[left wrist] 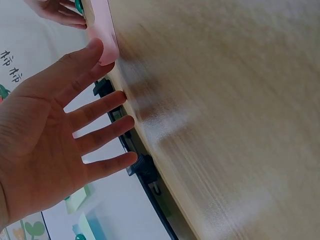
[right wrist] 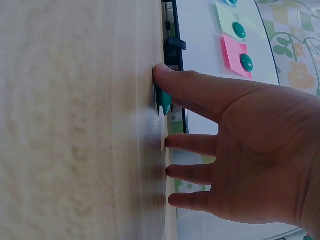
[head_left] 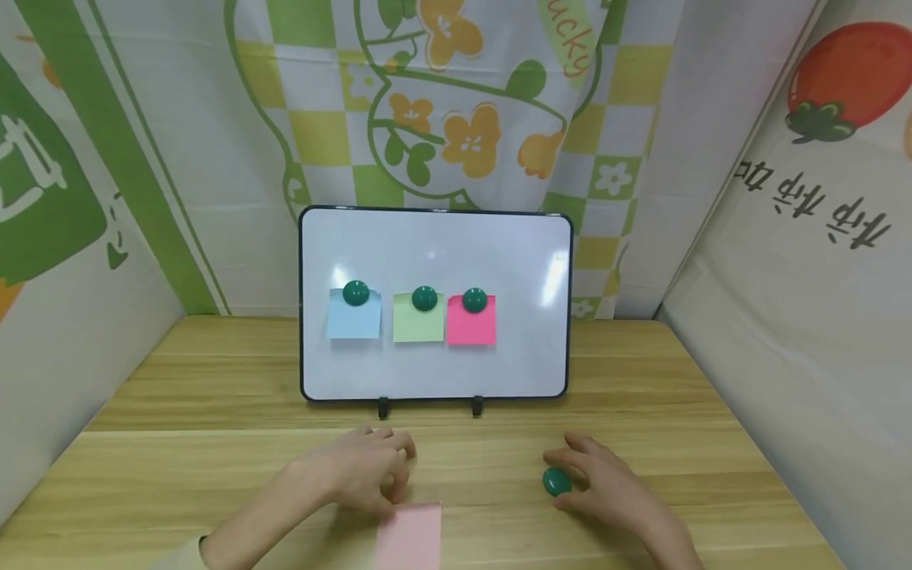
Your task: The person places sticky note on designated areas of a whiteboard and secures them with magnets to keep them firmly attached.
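My left hand [head_left: 363, 471] is low over the table and pinches a corner of a pale pink sticky note [head_left: 409, 540] between thumb and index finger. In the left wrist view that note [left wrist: 104, 22] shows past the thumb, and the other fingers are spread. To the right, my right hand [head_left: 606, 484] holds a round green magnet [head_left: 556, 481] at the tabletop between thumb and index finger. The right wrist view shows the magnet [right wrist: 163, 101] edge-on beside the thumb, with the remaining fingers extended.
A whiteboard [head_left: 436, 380] stands upright on black feet [head_left: 477, 406] behind both hands. Blue [head_left: 354, 323], green [head_left: 418, 326] and bright pink [head_left: 471, 328] notes hang on it, each under a green magnet. Printed curtains [head_left: 463, 103] enclose the wooden table [head_left: 214, 380].
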Demonstrator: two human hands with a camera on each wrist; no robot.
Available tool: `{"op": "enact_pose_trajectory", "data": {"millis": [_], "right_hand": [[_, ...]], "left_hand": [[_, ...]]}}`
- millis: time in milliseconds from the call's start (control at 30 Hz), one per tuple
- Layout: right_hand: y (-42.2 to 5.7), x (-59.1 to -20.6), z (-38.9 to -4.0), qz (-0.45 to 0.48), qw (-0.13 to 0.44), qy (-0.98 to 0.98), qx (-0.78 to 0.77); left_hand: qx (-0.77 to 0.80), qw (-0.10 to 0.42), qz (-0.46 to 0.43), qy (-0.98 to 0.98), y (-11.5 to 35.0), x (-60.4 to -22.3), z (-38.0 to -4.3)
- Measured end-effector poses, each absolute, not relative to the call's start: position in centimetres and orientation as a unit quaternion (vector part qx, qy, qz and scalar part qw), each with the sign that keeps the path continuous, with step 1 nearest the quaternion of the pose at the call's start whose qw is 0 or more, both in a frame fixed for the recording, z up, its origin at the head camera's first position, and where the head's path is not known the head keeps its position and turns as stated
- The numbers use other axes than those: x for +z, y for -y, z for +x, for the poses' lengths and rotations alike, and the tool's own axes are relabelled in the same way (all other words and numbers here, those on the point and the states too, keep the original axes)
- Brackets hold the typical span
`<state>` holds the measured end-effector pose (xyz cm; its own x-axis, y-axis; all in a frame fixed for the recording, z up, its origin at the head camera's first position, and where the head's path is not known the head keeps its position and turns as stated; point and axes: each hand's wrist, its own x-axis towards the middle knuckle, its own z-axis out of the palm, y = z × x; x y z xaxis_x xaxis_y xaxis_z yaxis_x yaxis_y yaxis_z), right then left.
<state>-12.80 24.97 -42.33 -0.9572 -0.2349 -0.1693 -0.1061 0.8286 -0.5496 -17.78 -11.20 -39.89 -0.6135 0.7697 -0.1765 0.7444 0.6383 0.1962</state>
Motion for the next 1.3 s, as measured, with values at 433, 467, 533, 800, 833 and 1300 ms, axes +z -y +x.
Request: {"op": "enact_pose_trajectory", "data": {"millis": [433, 467, 533, 800, 833, 1300], "right_hand": [[-25.1, -42.7, -12.8, -0.087, 0.082, -0.952, -0.281], [-25.0, -42.7, -12.8, -0.088, 0.080, -0.953, -0.279], [-25.0, -42.7, -12.8, -0.092, 0.077, -0.954, -0.275], [-25.0, -42.7, -12.9, -0.109, 0.073, -0.954, -0.269], [-25.0, -42.7, -12.9, -0.109, 0.073, -0.954, -0.268], [-24.9, -42.7, -12.7, -0.107, 0.063, -0.955, -0.270]], "left_hand": [[0.043, 0.127, 0.423, -0.896, 11.1, -39.7, -17.9], [0.042, 0.128, 0.423, -0.896, 11.1, -39.7, -17.9], [0.040, 0.128, 0.423, -0.896, 11.1, -39.6, -18.0], [0.041, 0.121, 0.422, -0.898, 11.2, -39.6, -18.0], [0.043, 0.120, 0.421, -0.898, 11.1, -39.7, -18.0], [0.076, 0.028, 0.445, -0.892, 9.8, -38.4, -19.8]]}}
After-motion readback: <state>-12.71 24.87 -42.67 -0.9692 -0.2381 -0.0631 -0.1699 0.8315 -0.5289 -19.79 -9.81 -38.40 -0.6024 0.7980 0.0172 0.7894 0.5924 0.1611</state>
